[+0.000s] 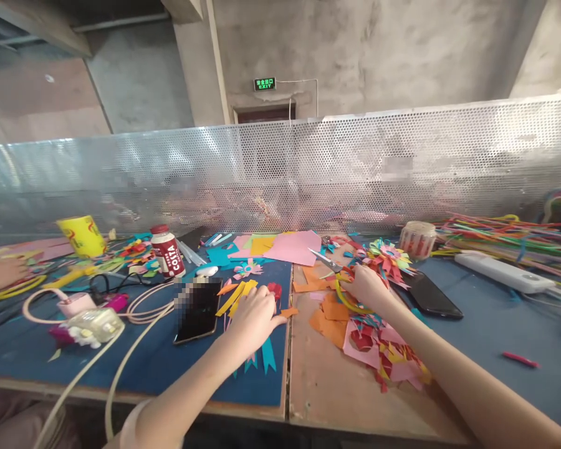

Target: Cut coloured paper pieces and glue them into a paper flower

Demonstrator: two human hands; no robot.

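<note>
My right hand (367, 287) is closed on a pair of scissors (326, 260), whose blades point left and up over the paper. A yellow loop (348, 300) shows below that hand; whether it belongs to the scissors I cannot tell. My left hand (256, 312) is closed with bent fingers, low over the blue tabletop, and an orange paper piece (288, 312) sticks out at its thumb. Just left of it lie yellow paper strips (236, 299). A red paper piece (275, 290) is by its fingertips. Blue notched paper strips (268, 355) lie beneath its wrist.
A phone (199, 312) lies left, another phone (434, 296) right. Paper scraps (388, 355) are heaped under my right forearm. Behind stand a bottle (168, 252), a yellow cup (81, 237) and a jar (417, 240). Cables (143, 305) cross the left. A perforated metal screen (262, 174) closes the back.
</note>
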